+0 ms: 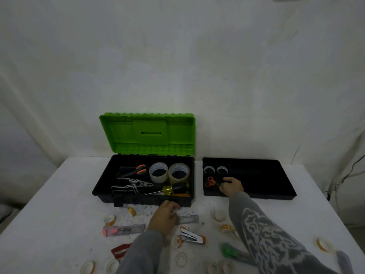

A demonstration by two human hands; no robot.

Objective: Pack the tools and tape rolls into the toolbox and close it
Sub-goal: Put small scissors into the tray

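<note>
My right hand [231, 187] reaches into the black tray [266, 184] right of the toolbox [138, 200], fingers curled, pinching the small orange-handled scissors [209, 181] by the blade end. My left hand [165, 214] sits palm down just in front of the toolbox, fingers hooked over a clear plastic case [189, 218] (long, rectangular). The glossy green lid [146, 133] is up.

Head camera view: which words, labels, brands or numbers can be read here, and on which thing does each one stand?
None can be read.
Green lid: no lettering visible.
Big tape rolls: only a dotted pattern inside the core, no words.
Clear case with the pink end: its contents are too blurred to read.
Grey sleeve: a pale pattern, not letters.
</note>
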